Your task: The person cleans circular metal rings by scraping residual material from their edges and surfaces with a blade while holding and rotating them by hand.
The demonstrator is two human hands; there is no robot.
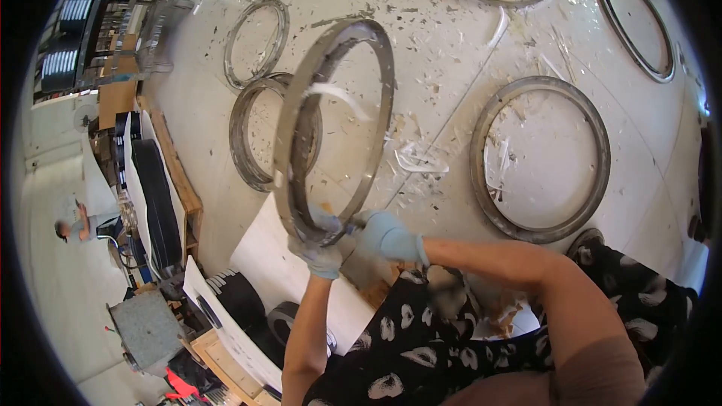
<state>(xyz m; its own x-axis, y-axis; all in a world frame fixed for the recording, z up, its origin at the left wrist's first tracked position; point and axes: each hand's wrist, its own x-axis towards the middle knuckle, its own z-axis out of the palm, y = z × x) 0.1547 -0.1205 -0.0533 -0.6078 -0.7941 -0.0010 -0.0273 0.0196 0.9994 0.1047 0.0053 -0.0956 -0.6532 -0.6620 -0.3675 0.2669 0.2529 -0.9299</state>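
A large grey ring (pixel 386 86) is held up off the floor, tilted on edge. My left hand (pixel 320 252), in a light glove, is wrapped round its lower end. Just to the right, my right hand (pixel 387 235), in a light blue glove, is closed at the ring's lower right edge; its fingertips are blurred, and what they hold is too small to make out. Behind the raised ring, another ring (pixel 242 135) lies on the floor. A wide ring (pixel 594 116) lies flat to the right.
More rings (pixel 283 19) lie at the upper left, top and upper right (pixel 630 30). Scraps litter the floor (pixel 444 53). White boards (pixel 263 248) and black rolls (pixel 158 195) stand at left. Another person (pixel 83 227) is far left.
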